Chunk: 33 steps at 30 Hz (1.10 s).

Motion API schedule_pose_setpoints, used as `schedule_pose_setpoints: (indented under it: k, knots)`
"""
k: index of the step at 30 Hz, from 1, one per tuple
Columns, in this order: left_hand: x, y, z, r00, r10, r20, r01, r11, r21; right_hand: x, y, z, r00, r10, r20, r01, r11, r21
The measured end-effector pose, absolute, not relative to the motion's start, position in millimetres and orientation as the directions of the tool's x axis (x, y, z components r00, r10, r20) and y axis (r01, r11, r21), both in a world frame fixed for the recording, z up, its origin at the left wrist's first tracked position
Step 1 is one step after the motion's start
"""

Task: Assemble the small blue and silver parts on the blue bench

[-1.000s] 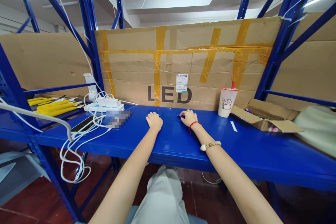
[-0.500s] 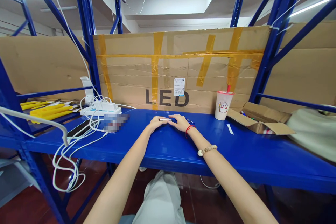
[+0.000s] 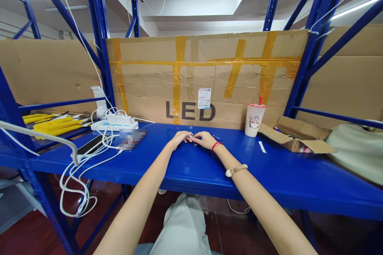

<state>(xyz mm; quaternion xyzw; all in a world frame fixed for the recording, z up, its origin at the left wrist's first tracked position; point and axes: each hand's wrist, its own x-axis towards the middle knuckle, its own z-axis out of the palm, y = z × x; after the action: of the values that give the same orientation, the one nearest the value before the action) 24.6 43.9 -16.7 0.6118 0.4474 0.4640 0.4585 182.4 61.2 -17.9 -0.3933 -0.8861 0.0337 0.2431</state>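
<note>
Pale item (image 3: 191,136) has shifted betw. L hand (image 3: 179,137) & R hand (image 3: 206,140), both apparently pinching it left of cup (image 3: 254,121), i.e. two-handed work.

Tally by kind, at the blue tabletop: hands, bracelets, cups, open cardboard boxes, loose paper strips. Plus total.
Hands: 2, left hand and right hand
Bracelets: 2, red cord and beaded band
Cups: 1, white cup
Open boxes: 1, cardboard box
Paper strips: 1, white strip
Total: 7

Small pale item between the hands: too small to identify, not counted.
</note>
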Motion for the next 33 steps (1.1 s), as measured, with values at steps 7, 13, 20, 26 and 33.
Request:
schedule_pose_setpoints:
  k: [7, 13, 20, 26, 33]
  knots:
    - [23, 48, -14, -0.078, 0.99, 0.113, -0.061, -0.118, 0.991, 181, 61, -20, -0.469, 0.784, 0.407, 0.702, 0.61, -0.366]
    - [14, 55, -12, -0.306, 0.952, 0.016, -0.399, -0.143, 0.906, 180, 60, -21, -0.443, 0.809, 0.386, 0.688, 0.583, -0.432]
    - [8, 57, -11, -0.395, 0.917, -0.062, -0.479, -0.148, 0.865, 182, 64, -24, -0.426, 0.809, 0.405, 0.689, 0.58, -0.435]
    - [7, 62, -15, -0.334, 0.943, -0.007, -0.342, -0.115, 0.933, 184, 59, -17, -0.341, 0.815, 0.468, 0.76, 0.533, -0.373]
    - [11, 57, -15, -0.173, 0.985, 0.028, -0.328, -0.085, 0.941, 183, 57, -14, -0.273, 0.857, 0.437, 0.812, 0.449, -0.374]
